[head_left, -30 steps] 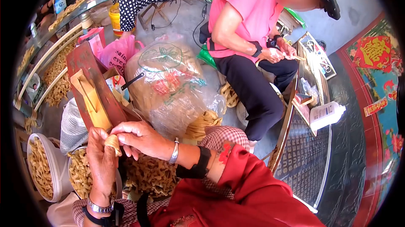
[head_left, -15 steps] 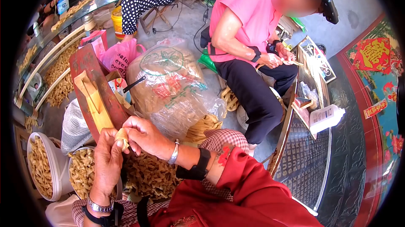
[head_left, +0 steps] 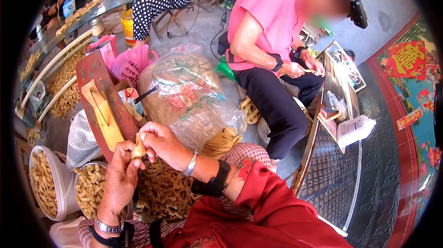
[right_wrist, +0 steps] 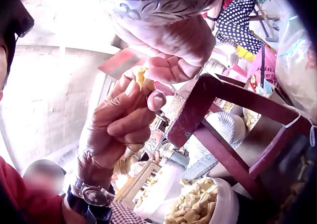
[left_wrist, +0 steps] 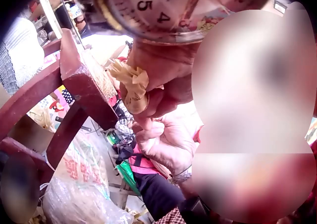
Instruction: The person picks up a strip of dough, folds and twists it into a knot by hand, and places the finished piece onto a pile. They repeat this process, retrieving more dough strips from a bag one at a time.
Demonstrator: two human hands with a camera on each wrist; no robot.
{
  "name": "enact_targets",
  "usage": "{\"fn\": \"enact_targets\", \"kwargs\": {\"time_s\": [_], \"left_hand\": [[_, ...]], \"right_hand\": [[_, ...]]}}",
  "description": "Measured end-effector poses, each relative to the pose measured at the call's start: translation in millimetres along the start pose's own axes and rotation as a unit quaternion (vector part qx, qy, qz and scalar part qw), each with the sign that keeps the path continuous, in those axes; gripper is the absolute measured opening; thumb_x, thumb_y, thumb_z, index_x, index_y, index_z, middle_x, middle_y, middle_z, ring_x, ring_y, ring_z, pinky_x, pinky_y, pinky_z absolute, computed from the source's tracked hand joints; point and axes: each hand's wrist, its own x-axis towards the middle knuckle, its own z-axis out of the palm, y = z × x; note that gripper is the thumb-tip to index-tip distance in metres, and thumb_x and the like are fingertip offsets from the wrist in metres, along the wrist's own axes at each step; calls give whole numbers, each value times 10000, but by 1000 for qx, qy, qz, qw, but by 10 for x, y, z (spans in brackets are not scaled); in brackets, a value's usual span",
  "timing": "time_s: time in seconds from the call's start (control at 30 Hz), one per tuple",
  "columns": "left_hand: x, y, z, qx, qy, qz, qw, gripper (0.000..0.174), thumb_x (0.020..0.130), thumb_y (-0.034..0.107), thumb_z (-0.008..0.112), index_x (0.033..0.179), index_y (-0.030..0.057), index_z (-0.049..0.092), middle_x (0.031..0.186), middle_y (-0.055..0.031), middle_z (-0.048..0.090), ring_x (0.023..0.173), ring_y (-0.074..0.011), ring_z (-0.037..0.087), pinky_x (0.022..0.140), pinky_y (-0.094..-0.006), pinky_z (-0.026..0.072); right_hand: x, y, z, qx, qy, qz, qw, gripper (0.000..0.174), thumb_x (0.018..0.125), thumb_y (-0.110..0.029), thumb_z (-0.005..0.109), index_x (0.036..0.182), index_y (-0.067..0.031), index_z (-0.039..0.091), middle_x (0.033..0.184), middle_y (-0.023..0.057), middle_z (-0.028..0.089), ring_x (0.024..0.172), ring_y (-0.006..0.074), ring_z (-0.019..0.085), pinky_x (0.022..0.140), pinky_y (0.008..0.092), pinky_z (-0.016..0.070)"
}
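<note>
Between my two hands is a small pale-yellow wrapped strip [head_left: 138, 149], folded into a short bundle. My left hand [head_left: 121, 179] pinches it between thumb and fingers. My right hand [head_left: 164, 146] holds its upper side with thumb and fingertips. In the left wrist view, a frayed, fanned end of the strip [left_wrist: 130, 80] sticks out beside the left fingers. The right wrist view shows the strip [right_wrist: 143, 80] upright, with fingertips of both hands around it. Below the hands lies a heap of similar knotted pieces [head_left: 166, 188].
A dark red wooden bench [head_left: 87, 68] carries a flat yellow strip [head_left: 104, 119]. White buckets [head_left: 64, 192] of knotted pieces stand at lower left. A big clear plastic bag [head_left: 184, 86] sits beyond the hands. A person in pink [head_left: 265, 22] works at the right near a white bottle [head_left: 355, 130].
Both hands have shifted slightly to the right with the strip between them. The strip has turned more upright, and the right hand's fingers have moved over its upper side.
</note>
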Motion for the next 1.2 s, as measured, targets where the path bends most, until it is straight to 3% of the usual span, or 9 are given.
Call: {"fn": "enact_targets", "kwargs": {"time_s": [0.37, 0.47, 0.63, 0.77, 0.8, 0.83, 0.93, 1.03, 1.2], "left_hand": [[-4, 82, -46, 34, -3, -30, 999, 268, 920, -53, 423, 1139, 102, 424, 873, 10, 530, 656, -34, 418, 510, -148, 291], [-16, 115, -31, 39, 2, -41, 998, 261, 924, -60, 420, 1137, 91, 433, 849, 3, 536, 650, -44, 421, 519, -161, 307], [-10, 124, -21, -24, 6, -31, 999, 253, 927, -65, 401, 1134, 76, 442, 866, -15, 561, 674, -67, 447, 581, -175, 348], [20, 119, -3, -49, -3, 3, 999, 237, 930, -59, 384, 1124, 62, 448, 893, -28, 577, 704, -81, 466, 650, -186, 369], [25, 85, 14, -58, -6, 6, 998, 232, 931, -57, 381, 1121, 58, 449, 899, -31, 580, 710, -84, 469, 667, -189, 372], [37, 24, 20, -65, -7, 20, 998, 236, 932, -46, 395, 1130, 66, 459, 897, -22, 573, 698, -70, 464, 605, -173, 356], [16, 51, 7, -39, -1, -54, 998, 237, 935, -30, 408, 1138, 77, 469, 903, -10, 570, 677, -52, 451, 531, -158, 320], [24, 31, 31, -14, 2, -58, 998, 269, 932, -31, 420, 1171, 82, 474, 900, 6, 564, 651, -42, 439, 500, -151, 296], [37, -37, 35, 20, 0, -35, 999, 324, 930, -36, 419, 1223, 85, 483, 922, 12, 548, 647, -45, 432, 506, -160, 315]], "right_hand": [[6, -81, 5, 13, 2, 17, 1000, 147, 934, -160, 472, 950, -25, 527, 711, 20, 547, 527, 66, 500, 460, 208, 427], [11, -12, 27, 25, 10, 30, 999, 136, 912, -111, 449, 955, -4, 521, 713, 38, 557, 459, 71, 491, 403, 206, 417], [-29, -58, 56, 54, -59, 20, 997, 344, 938, -428, 494, 927, -85, 514, 712, -8, 529, 517, 49, 476, 436, 182, 366], [-77, -27, 114, 138, -52, 115, 982, 311, 925, -411, 529, 858, -107, 540, 644, -31, 509, 470, 45, 432, 435, 179, 352], [-76, 2, 102, 134, -51, 101, 984, 306, 924, -398, 536, 839, -104, 544, 632, -33, 503, 469, 44, 431, 432, 182, 348], [-66, 40, 85, 132, -48, 89, 986, 302, 923, -385, 542, 820, -101, 547, 620, -35, 498, 467, 43, 429, 428, 185, 345], [-66, 58, 39, 133, -17, 67, 989, 292, 910, -324, 573, 744, -83, 572, 601, -28, 517, 454, 43, 428, 404, 193, 331], [-4, 64, 20, 123, 25, 57, 991, 288, 895, -269, 588, 704, -53, 600, 596, -4, 551, 416, 44, 413, 369, 195, 317], [-2, 19, -39, 82, 50, 41, 995, 294, 883, -301, 609, 721, -55, 602, 579, -16, 527, 435, 42, 405, 394, 196, 300]]}}
